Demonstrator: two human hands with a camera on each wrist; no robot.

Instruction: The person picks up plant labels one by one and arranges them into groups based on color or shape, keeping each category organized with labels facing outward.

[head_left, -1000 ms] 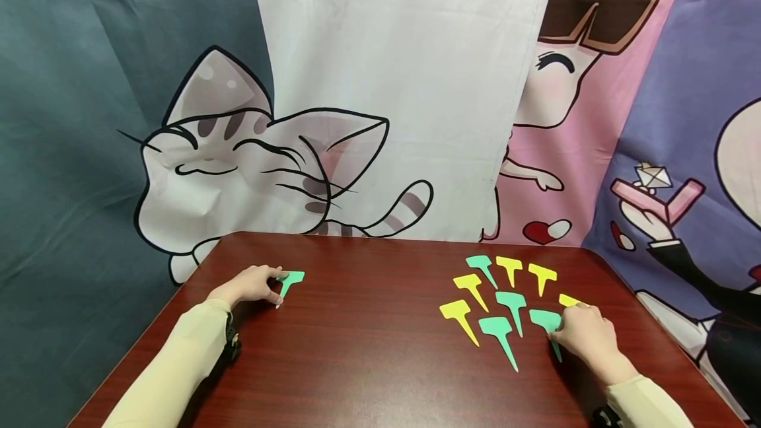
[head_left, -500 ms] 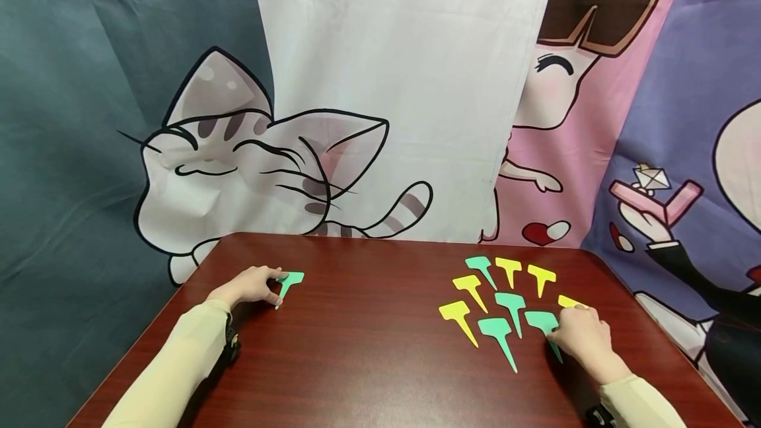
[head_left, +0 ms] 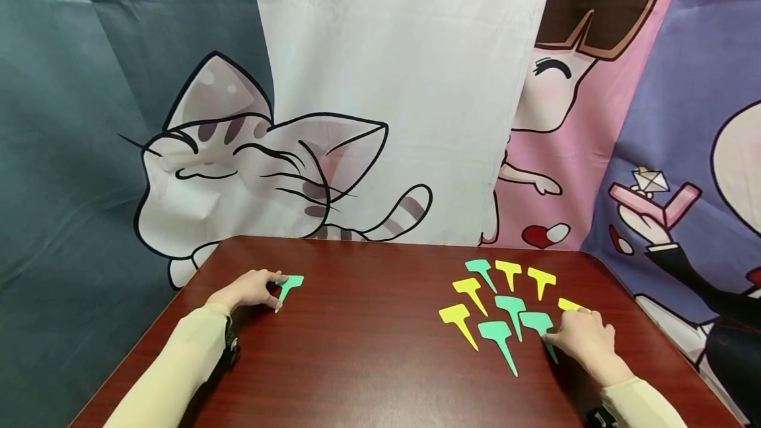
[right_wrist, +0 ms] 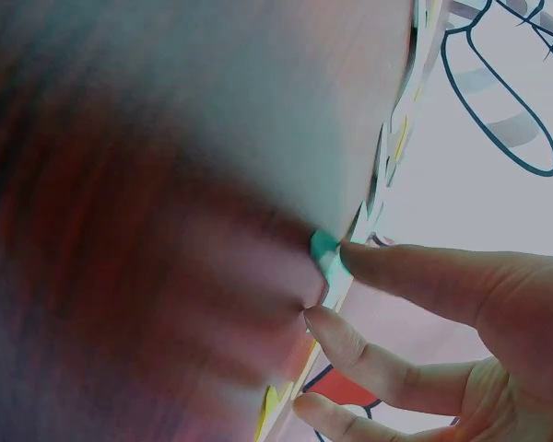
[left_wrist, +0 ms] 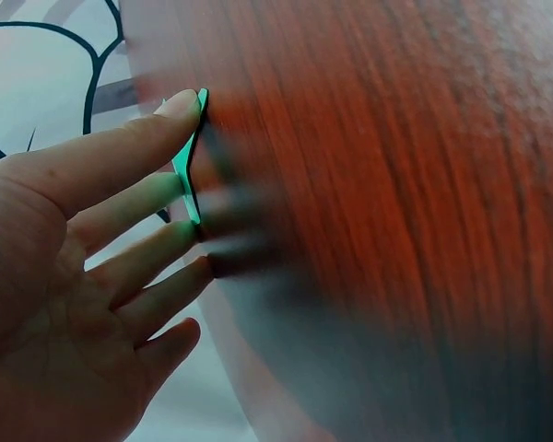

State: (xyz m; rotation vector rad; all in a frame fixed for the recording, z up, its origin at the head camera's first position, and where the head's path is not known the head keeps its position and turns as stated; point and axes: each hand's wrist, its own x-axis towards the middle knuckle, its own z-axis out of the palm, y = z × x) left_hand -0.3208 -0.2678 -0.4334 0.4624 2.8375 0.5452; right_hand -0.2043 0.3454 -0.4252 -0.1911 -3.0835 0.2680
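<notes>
At the table's left side, my left hand (head_left: 250, 288) pinches a green T-shaped plant label (head_left: 291, 285) lying at the tabletop. The left wrist view shows my thumb on one side of that label (left_wrist: 192, 166) and fingertips on the other. On the right, my right hand (head_left: 585, 339) holds another green T-shaped plant label (head_left: 536, 322) by its stem between thumb and finger. The right wrist view has my thumb against this label (right_wrist: 332, 262), partly hiding it. A yellow label (head_left: 572, 304) lies just behind my right hand, its stem hidden.
Several yellow and green labels lie left of and behind my right hand, among them a green one (head_left: 498, 332), another green one (head_left: 510, 306) and a yellow one (head_left: 456, 316). The brown wooden table (head_left: 357, 349) ends at a printed cloth backdrop (head_left: 404, 84).
The green label at my right hand has shifted a little left, its head now nearer the neighbouring green label. My left hand and its label hold their place. The view has tilted slightly up.
</notes>
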